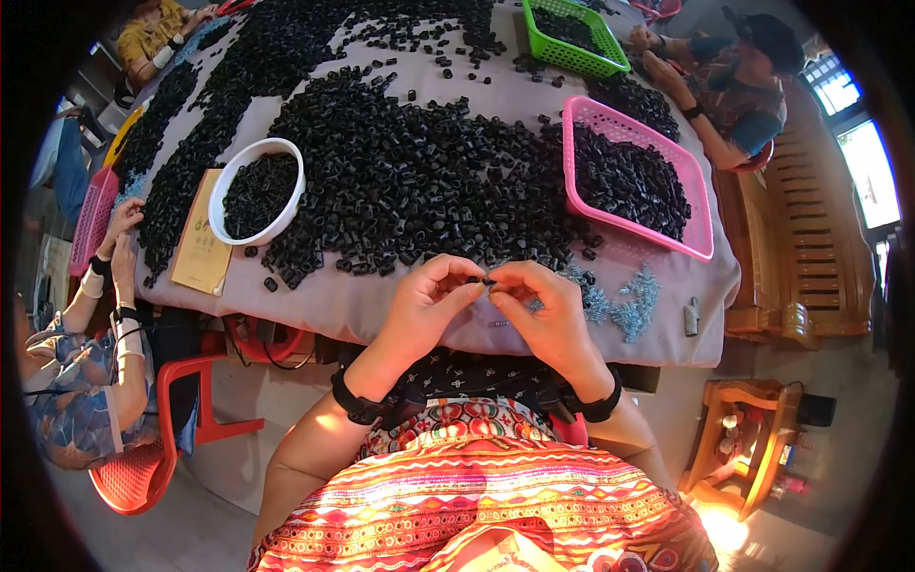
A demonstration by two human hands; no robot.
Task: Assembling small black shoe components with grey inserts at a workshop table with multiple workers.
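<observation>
My left hand (428, 303) and my right hand (542, 310) meet above the near edge of the table. Between their fingertips is a small black piece (488, 281), pinched from both sides; its exact shape is mostly hidden by my fingers. Just beyond my hands spreads a large heap of small black ring-like plastic parts (400, 172). To the right of my right hand lies a loose pile of small pale-blue clear pieces (631, 303), partly behind that hand.
A white bowl (216, 205) of dark parts overlaps a yellow booklet (202, 253) at left. At right stand a pink basket (701, 205) of black parts and, farther off, a green basket (596, 65). A lighter-sized object (691, 316) lies near the right corner. Other people work around the table.
</observation>
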